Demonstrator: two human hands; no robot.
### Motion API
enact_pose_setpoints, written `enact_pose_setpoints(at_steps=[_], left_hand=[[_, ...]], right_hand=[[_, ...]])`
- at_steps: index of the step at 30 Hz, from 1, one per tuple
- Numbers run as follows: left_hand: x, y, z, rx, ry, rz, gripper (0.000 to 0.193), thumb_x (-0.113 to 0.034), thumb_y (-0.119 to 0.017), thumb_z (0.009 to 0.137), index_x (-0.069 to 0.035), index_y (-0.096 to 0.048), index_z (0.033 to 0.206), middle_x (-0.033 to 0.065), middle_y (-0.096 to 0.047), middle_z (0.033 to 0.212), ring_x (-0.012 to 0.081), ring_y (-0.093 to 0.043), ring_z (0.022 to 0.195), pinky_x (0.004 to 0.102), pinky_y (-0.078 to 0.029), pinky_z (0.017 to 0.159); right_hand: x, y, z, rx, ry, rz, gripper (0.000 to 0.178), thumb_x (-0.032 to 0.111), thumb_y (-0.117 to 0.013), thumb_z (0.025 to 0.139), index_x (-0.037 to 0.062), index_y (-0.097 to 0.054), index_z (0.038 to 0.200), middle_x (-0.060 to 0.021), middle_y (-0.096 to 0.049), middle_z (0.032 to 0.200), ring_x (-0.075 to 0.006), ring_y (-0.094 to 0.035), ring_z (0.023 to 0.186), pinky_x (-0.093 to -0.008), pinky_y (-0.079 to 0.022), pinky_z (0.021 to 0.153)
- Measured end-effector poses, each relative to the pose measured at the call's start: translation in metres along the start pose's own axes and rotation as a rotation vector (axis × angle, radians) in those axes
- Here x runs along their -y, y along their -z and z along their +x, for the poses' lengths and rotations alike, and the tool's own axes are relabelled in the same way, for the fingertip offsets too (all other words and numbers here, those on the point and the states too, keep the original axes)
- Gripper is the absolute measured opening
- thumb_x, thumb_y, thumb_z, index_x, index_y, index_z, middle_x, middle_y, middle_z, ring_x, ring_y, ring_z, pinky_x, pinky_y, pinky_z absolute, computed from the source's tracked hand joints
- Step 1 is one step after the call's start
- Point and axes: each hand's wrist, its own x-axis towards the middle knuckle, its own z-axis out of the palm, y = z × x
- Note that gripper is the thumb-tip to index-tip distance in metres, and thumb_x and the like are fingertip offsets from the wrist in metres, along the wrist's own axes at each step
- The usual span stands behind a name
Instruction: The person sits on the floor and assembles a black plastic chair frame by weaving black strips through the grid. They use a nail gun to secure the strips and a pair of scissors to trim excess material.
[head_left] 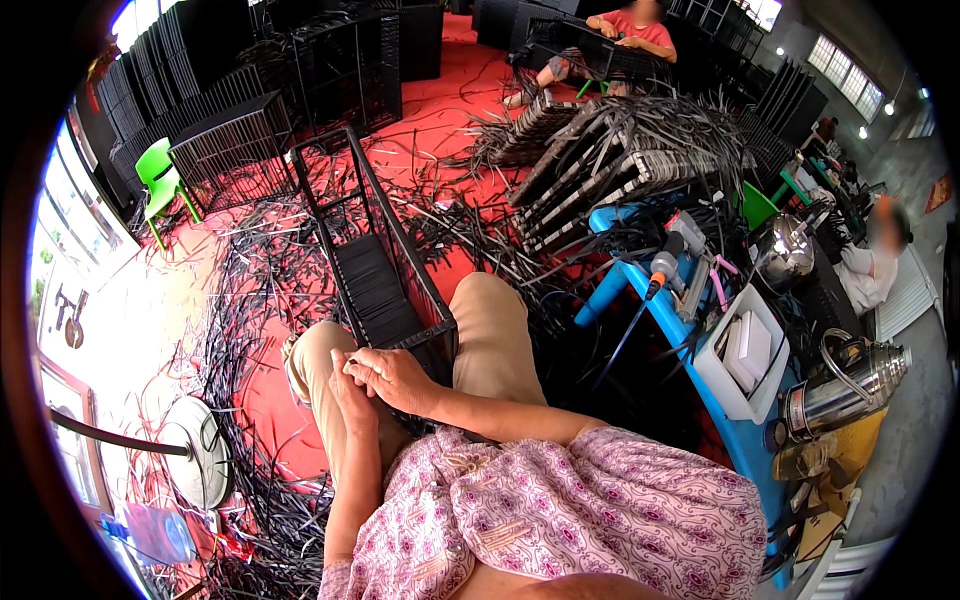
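Between my knees stands a black open frame point(413, 262), part of it covered by a black woven panel point(370, 285). Just above my lap, at the frame's near corner, my two hands meet. My right hand point(398, 378) is closed with its fingertips pinched together over the left fingers. My left hand point(352, 402) rises from below, its fingers curled against the right ones. A tiny dark bit shows between the fingertips, too small to name. The right hand partly hides the left fingers and the frame's near end.
Loose black strips point(235, 330) litter the red floor. On my right a blue table point(668, 318) carries a white bin point(735, 395), tools and a metal flask point(840, 390). Beyond are stacked woven panels point(620, 165) and a seated person point(640, 35). A green chair point(160, 180) stands far left.
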Motion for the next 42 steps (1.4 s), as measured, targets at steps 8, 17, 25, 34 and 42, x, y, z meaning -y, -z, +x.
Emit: enact_pose_setpoints(at_steps=[8, 17, 25, 34, 42], left_hand=[[0.006, 0.006, 0.004, 0.014, 0.050, -0.033, 0.053, -0.047, -0.041, 0.103, -0.006, -0.059, 0.074, -0.0064, -0.038, 0.057, 0.0047, -0.032, 0.047, 0.0241, -0.023, 0.044], [0.005, 0.007, 0.004, 0.002, 0.057, -0.010, 0.054, -0.047, -0.041, 0.103, -0.006, -0.060, 0.074, -0.0064, -0.038, 0.056, 0.0048, -0.032, 0.046, 0.0239, -0.024, 0.044], [0.008, 0.005, 0.004, -0.008, 0.046, -0.038, 0.054, -0.047, -0.040, 0.103, -0.007, -0.059, 0.073, -0.0062, -0.038, 0.056, 0.0047, -0.032, 0.046, 0.0237, -0.024, 0.044], [0.007, 0.005, 0.004, -0.004, 0.028, -0.018, 0.054, -0.048, -0.041, 0.102, -0.006, -0.059, 0.075, -0.0062, -0.038, 0.056, 0.0049, -0.033, 0.046, 0.0238, -0.024, 0.044], [0.005, 0.008, 0.003, 0.022, 0.063, -0.021, 0.053, -0.049, -0.042, 0.102, -0.006, -0.060, 0.077, -0.0060, -0.038, 0.057, 0.0051, -0.033, 0.046, 0.0238, -0.024, 0.044]], right_hand=[[-0.001, -0.001, 0.000, -0.018, 0.022, 0.003, 0.025, 0.024, -0.053, 0.098, 0.0028, -0.056, 0.087, -0.0161, -0.064, 0.073, -0.0322, -0.065, 0.064, -0.0424, -0.049, 0.059], [-0.002, -0.002, -0.001, -0.002, -0.005, 0.018, 0.025, 0.024, -0.052, 0.098, 0.0026, -0.055, 0.087, -0.0165, -0.064, 0.074, -0.0332, -0.065, 0.065, -0.0430, -0.049, 0.059], [-0.004, -0.002, -0.002, 0.006, 0.002, -0.006, 0.023, 0.024, -0.052, 0.098, 0.0020, -0.057, 0.090, -0.0160, -0.064, 0.074, -0.0307, -0.065, 0.062, -0.0417, -0.050, 0.059], [-0.003, -0.001, -0.002, 0.003, 0.007, 0.031, 0.024, 0.024, -0.052, 0.099, 0.0020, -0.058, 0.093, -0.0151, -0.064, 0.074, -0.0280, -0.065, 0.059, -0.0400, -0.049, 0.057], [-0.004, 0.000, -0.002, 0.026, 0.003, -0.004, 0.021, 0.019, -0.054, 0.098, 0.0011, -0.063, 0.102, -0.0131, -0.067, 0.077, -0.0232, -0.067, 0.061, -0.0337, -0.051, 0.055]])
